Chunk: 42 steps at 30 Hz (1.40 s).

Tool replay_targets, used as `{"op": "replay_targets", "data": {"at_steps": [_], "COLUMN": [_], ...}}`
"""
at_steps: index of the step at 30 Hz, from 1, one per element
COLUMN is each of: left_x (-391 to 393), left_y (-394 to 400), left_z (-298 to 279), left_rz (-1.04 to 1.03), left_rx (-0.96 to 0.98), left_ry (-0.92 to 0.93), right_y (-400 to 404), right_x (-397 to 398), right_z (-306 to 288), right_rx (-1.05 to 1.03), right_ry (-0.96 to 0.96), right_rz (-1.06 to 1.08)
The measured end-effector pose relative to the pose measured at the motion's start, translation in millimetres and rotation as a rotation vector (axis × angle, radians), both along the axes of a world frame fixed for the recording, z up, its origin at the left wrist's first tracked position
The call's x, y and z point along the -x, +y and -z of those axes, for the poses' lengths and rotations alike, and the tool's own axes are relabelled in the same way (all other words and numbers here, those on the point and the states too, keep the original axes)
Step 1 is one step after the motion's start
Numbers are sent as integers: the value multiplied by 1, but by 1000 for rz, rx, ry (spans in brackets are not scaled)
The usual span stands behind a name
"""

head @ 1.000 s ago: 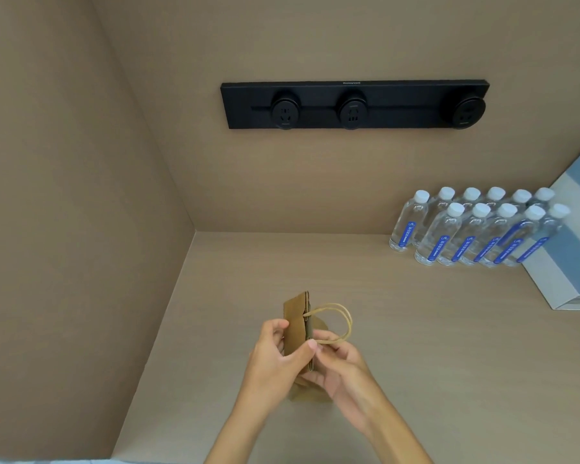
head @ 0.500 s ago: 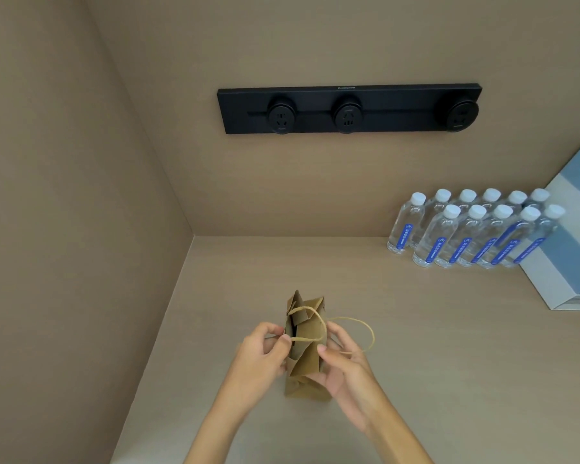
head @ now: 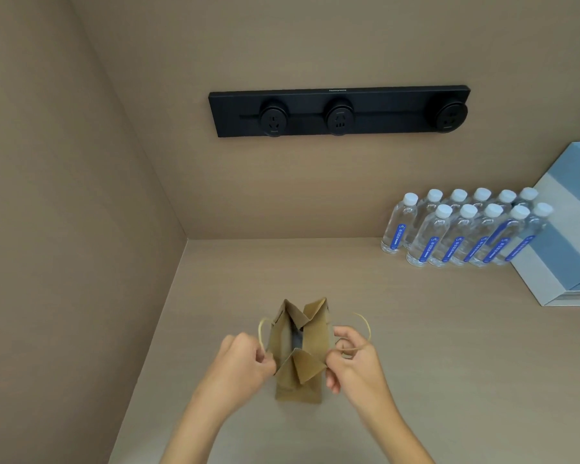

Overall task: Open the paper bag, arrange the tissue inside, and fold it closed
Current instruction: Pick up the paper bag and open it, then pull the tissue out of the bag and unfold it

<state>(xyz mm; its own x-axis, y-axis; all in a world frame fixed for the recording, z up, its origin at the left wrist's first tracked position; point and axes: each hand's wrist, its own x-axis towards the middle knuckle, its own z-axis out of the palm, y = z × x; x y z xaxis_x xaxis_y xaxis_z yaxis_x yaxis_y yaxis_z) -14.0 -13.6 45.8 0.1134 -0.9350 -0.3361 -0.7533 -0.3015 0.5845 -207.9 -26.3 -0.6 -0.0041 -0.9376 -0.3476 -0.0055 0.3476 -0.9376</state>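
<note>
A small brown paper bag (head: 310, 370) stands upright on the beige table, its mouth pulled open between my hands. My left hand (head: 245, 363) pinches the bag's left rim, with one tan cord handle looping out beside it. My right hand (head: 352, 360) pinches the right rim, and the other cord handle (head: 364, 324) arcs out to the right. Something grey (head: 297, 339) shows down inside the bag; I cannot tell what it is.
Several water bottles (head: 462, 229) with white caps stand at the back right against the wall. A blue and white box (head: 570, 229) sits at the right edge. A black socket strip (head: 339, 110) is mounted on the back wall. A side wall closes off the left.
The bag was flat and closed between my hands; they have since pulled apart sideways, spreading its mouth open, and the handles now hang to either side.
</note>
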Motion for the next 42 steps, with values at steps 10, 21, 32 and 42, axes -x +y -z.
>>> {"op": "replay_targets", "data": {"at_steps": [10, 21, 32, 42], "left_x": [3, 10, 20, 25], "left_y": [-12, -17, 2, 20], "left_z": [-11, 6, 3, 9], "left_rz": [-98, -96, -45, -5], "left_rx": [62, 490, 278, 71], "left_ry": [-240, 148, 9, -117], "right_y": [13, 13, 5, 14], "right_x": [9, 25, 20, 1], "right_z": [-49, -69, -86, -60], "right_rx": [234, 368, 172, 218], "right_ry": [749, 1083, 964, 1171], "right_rz": [-257, -853, -692, -444]}}
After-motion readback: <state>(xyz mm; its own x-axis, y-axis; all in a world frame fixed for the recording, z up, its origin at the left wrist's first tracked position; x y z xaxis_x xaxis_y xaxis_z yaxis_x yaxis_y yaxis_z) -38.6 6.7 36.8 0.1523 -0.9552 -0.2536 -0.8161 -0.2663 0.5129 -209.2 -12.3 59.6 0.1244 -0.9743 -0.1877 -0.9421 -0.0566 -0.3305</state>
